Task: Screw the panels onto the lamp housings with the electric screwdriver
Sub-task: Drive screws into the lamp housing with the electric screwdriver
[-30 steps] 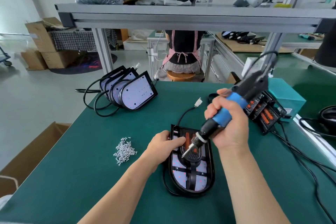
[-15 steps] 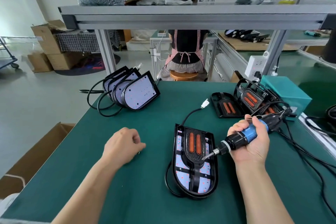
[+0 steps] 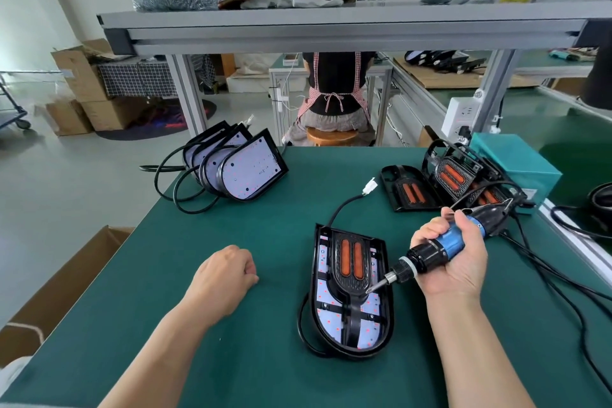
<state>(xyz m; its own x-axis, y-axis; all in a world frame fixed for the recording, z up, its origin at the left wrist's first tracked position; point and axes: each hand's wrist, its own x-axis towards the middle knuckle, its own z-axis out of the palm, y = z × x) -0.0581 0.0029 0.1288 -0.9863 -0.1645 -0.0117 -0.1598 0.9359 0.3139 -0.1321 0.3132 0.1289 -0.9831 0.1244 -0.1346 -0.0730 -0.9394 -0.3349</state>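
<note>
A black lamp housing (image 3: 331,311) lies flat on the green table, its LED board facing up. On it sits a black panel (image 3: 350,278) with two orange strips. My right hand (image 3: 457,272) grips the blue and black electric screwdriver (image 3: 443,247), held nearly level. The bit tip sits at the panel's right edge. My left hand (image 3: 225,272) rests on the table to the left of the housing, fingers curled down over the spot where the screw pile lay. The screws are hidden under it.
Several housings (image 3: 245,172) with cables lean together at the back left. More panels (image 3: 410,192) and a teal box (image 3: 516,162) lie at the back right. Black cables (image 3: 546,278) trail on the right. A cardboard box (image 3: 66,275) stands beside the table's left edge. A person (image 3: 334,93) sits beyond.
My left hand left the housing and moved left onto the screw pile. My right hand lowered the screwdriver from a steep tilt to nearly level, right of the panel.
</note>
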